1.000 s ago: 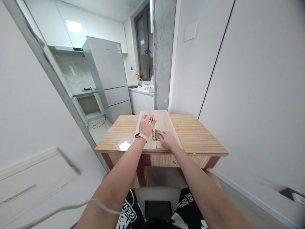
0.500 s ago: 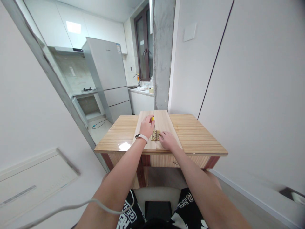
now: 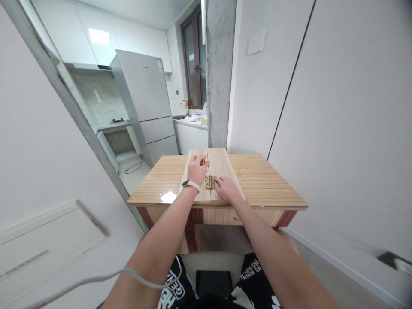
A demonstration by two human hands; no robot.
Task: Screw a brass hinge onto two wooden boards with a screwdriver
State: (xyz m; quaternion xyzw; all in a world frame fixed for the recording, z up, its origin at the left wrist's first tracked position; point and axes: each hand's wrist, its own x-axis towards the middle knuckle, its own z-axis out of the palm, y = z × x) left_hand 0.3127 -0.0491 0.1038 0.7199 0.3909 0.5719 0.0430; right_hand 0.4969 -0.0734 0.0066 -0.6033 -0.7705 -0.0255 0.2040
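Observation:
My left hand [image 3: 197, 171], with a pale-banded watch on the wrist, is above the left pale wooden board [image 3: 201, 196]. Its fingers are closed around a small red-and-yellow object [image 3: 204, 161], whose kind I cannot make out. A brass hinge [image 3: 208, 182] lies open across the seam between that board and the right pale board [image 3: 230, 167]. My right hand [image 3: 226, 189] rests on the right board. Its thumb and fingertips are pressed together at the hinge's right leaf; anything pinched there is too small to tell.
Both boards lie on a striped wooden table [image 3: 273, 184] with a drawer front [image 3: 219, 216] under its near edge. A white cable [image 3: 128, 271] crosses over my left forearm. Beyond the table stand a fridge [image 3: 144, 90] and a grey column [image 3: 220, 77].
My left hand has shifted slightly left with the red-and-yellow object, and its thumb and finger have moved around it. My right hand stays at the hinge.

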